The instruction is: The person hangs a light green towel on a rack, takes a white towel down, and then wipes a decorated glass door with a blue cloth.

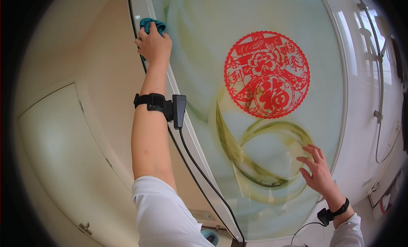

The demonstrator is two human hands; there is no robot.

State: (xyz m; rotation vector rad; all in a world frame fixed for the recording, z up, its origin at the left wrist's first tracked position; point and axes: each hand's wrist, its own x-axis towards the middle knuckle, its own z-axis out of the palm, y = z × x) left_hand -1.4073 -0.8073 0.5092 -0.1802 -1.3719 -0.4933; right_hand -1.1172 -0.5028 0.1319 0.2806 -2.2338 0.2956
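Observation:
My left hand [154,42] reaches up on the left, its fingers closed over a crumpled teal cloth [153,24] pressed on the white door frame [178,84]. Beside the frame is a patterned glass door panel [204,55] in pale green, bearing a round red paper-cut decoration [267,74]. My right hand [315,168] is at the lower right in front of the panel, fingers apart and holding nothing; whether it touches the glass I cannot tell. Each forearm wears a black strap with a device and a cable.
A shower rail with a hose [380,74] is mounted on the tiled wall at the right. On the left stands a pale door [73,157] with a metal handle [85,228]. A light blue basin [210,237] sits low near the frame's foot.

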